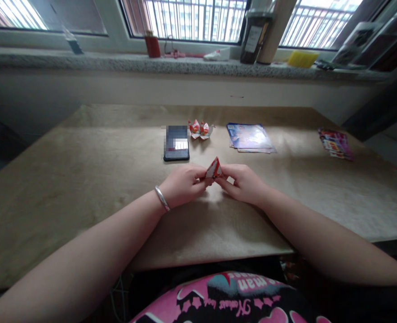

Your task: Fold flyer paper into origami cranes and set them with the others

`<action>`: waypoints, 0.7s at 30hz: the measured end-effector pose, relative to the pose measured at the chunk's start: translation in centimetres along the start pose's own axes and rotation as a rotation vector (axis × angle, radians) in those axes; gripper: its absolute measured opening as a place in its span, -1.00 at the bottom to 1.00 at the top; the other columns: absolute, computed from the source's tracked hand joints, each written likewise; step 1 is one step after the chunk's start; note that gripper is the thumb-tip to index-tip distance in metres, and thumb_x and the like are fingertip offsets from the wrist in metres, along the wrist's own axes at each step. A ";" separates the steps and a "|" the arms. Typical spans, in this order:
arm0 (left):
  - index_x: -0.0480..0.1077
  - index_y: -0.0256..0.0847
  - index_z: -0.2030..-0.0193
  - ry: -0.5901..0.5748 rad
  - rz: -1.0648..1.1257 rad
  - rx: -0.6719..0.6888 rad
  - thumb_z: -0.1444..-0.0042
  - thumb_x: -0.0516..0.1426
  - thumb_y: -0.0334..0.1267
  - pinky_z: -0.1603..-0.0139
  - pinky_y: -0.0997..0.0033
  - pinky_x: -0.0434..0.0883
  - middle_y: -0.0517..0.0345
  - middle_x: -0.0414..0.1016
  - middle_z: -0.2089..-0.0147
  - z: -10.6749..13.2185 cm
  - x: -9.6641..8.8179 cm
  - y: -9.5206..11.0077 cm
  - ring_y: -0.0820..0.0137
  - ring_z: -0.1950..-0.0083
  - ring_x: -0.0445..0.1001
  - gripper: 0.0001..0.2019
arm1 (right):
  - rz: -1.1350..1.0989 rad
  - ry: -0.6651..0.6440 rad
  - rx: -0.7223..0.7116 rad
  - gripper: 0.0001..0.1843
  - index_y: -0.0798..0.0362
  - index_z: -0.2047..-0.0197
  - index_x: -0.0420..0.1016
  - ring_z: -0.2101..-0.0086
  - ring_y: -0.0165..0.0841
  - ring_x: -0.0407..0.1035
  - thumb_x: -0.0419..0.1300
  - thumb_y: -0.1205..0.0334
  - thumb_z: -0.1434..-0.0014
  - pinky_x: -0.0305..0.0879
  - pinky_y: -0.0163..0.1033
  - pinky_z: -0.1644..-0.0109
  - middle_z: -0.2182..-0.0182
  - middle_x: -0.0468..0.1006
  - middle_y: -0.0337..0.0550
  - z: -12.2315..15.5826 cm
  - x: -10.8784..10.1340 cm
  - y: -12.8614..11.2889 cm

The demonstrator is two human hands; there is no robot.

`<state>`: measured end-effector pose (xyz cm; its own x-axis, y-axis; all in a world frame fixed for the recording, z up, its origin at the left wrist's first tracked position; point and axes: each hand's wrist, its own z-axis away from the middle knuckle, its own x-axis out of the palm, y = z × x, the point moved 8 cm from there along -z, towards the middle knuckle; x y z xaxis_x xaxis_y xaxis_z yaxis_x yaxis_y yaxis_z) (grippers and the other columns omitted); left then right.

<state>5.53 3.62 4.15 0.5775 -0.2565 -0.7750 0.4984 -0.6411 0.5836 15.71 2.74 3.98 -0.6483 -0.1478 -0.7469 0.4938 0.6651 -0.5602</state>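
One folded red-and-white paper (213,169) was held over the tan counter (67,179), pinched by the left grip (187,181) and the right grip (244,181). Farther back lay a phone (176,150), folded paper figures (196,129) beside it, a stack of sheets (250,136) and, rightward, printed cards (335,144). Behind ran a speckled windowsill (94,63) carrying a red container (152,45), below windows (188,20).

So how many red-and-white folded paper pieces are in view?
3: one folded piece between the left hand and right hand, two pieces side by side, right of the phone. Any behind would be hidden.
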 end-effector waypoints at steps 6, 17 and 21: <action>0.43 -0.27 0.40 0.035 0.062 -0.034 -0.15 0.03 -0.25 0.37 0.52 0.23 0.19 0.43 0.47 0.1 -0.2 0.2 0.47 0.41 0.35 -0.79 | -0.274 -0.008 0.050 -0.83 0.12 0.30 0.42 0.49 -0.46 0.27 0.04 0.27 -0.21 0.18 -0.37 0.39 0.49 0.45 -0.23 -0.3 0.0 0.4; 0.39 -0.29 0.34 -0.068 0.557 -0.068 -0.23 -0.04 0.06 0.33 0.48 0.34 0.12 0.40 0.38 0.1 1.2 -0.8 0.47 0.39 0.33 -0.56 | -0.523 -0.148 0.114 -0.64 0.08 0.27 0.37 0.41 -0.40 0.26 -0.02 -0.04 -0.29 0.22 -0.28 0.28 0.48 0.37 -0.23 -0.1 1.6 2.2; 0.36 -0.29 0.25 -0.016 0.660 -0.086 -0.19 0.04 0.02 0.30 0.46 0.37 0.12 0.39 0.32 -0.1 1.1 -1.3 0.46 0.36 0.36 -0.65 | -0.586 -0.166 0.105 -0.61 0.08 0.26 0.40 0.37 -0.37 0.30 0.00 -0.08 -0.26 0.26 -0.25 0.20 0.44 0.42 -0.20 -0.2 1.7 2.2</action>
<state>5.53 4.25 2.55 0.7700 -0.5864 -0.2515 0.0936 -0.2861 0.9536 15.55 4.09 1.58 -0.7342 -0.5845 -0.3455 0.1429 0.3645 -0.9202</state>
